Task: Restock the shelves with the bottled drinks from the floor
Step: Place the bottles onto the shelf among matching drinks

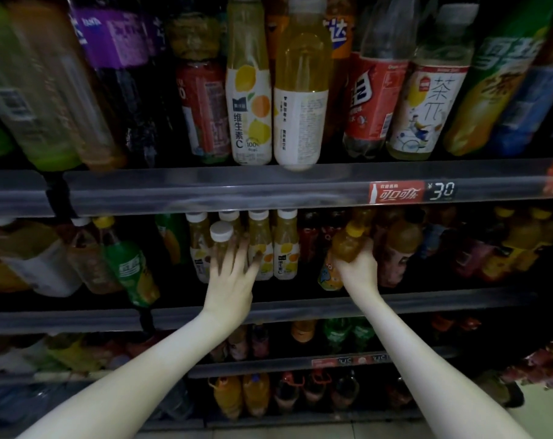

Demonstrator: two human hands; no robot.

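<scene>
My left hand (232,274) reaches into the middle shelf, its fingers spread against a white-capped yellow juice bottle (221,239) that stands in front of a row of the same bottles (286,245). My right hand (359,264) grips an amber drink bottle with a yellow cap (348,242), tilted to the left, at the shelf's front beside dark red bottles. Whether that bottle rests on the shelf is hidden by my hand.
The top shelf holds large bottles, among them two yellow vitamin drinks (249,99) and a red-labelled bottle (371,103). A clear price rail (268,188) carries a red tag (397,192). Lower shelves (300,362) hold more drinks. Pale floor (541,419) shows at bottom right.
</scene>
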